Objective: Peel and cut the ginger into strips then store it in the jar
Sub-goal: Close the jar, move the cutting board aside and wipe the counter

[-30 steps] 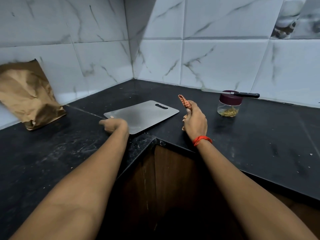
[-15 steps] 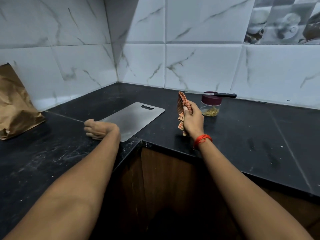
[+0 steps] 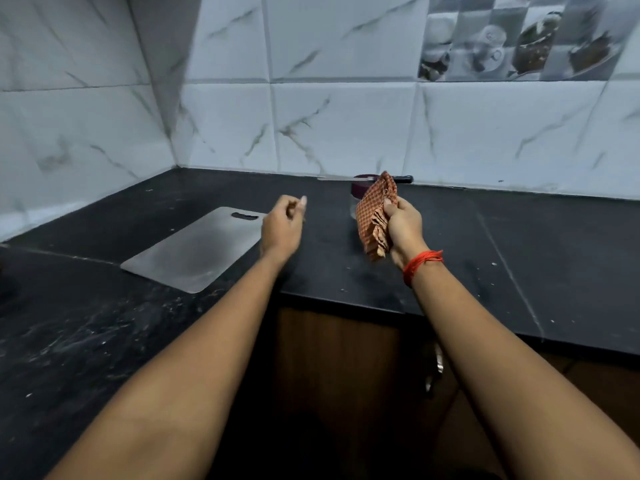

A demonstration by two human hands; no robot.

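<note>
Head view, the only one:

- Right hand is clamped on a bunched orange checked cloth, held up off the black stone counter. There is a red thread band on that wrist.
- Left hand is in the air, clear of the flat steel cutting board with a slot handle. Its fingers are curled in and the thumb sticks out. The palm faces away, so I cannot tell whether it pinches anything.
- The clear jar with a maroon lid stands at the back of the counter, mostly hidden behind the cloth, lid on.
- A long knife with a black handle lies flat across that lid, overhanging on both sides.
- Ginger: none is visible on the board or in either hand. The jar's glass is covered, so its contents can't be confirmed. A few pale specks lie on the counter.

Risks, my read:
- The knife is only balanced on the lid. The cloth hangs right in front of it, and depth is unclear. A wipe or swing toward the jar could snag the blade or handle and send the knife onto the counter or off the edge.
- The same contact could tip the jar. If the lid is only resting on it, the contents would spill.
- Reaching for the knife with a cloth-filled hand would give a poor grip. Put the cloth down first.
- The board is thin and sits near the counter's inner corner edge, so a nudge could slide it.
</note>
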